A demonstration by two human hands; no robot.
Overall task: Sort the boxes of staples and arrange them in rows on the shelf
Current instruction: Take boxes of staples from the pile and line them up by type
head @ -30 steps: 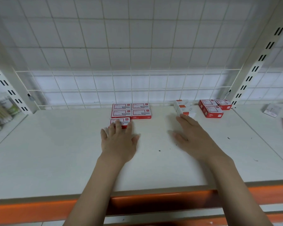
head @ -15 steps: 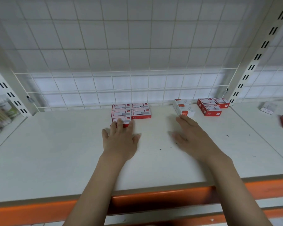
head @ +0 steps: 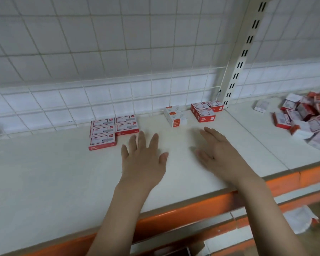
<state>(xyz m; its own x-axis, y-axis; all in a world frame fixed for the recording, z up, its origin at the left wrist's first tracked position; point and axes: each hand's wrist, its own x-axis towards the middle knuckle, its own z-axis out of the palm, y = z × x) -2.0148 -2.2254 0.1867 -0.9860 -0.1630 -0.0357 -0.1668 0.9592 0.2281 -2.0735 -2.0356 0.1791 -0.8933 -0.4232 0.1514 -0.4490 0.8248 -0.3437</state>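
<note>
One head-worn view looks forward and slightly down from just in front of the shelf (head: 44, 182), close over its near orange edge. It faces the far wire grid (head: 118, 52), tilted so the shelf slopes up rightward. Both forearms enter from the bottom; the right bay's boxes (head: 307, 119) sit at the right edge.

The print on the red boxes (head: 112, 130) and the white boxes (head: 175, 115) is way too small and soft to read. The loose pile (head: 306, 119) runs off the right edge, and it's too jumbled to count.
</note>
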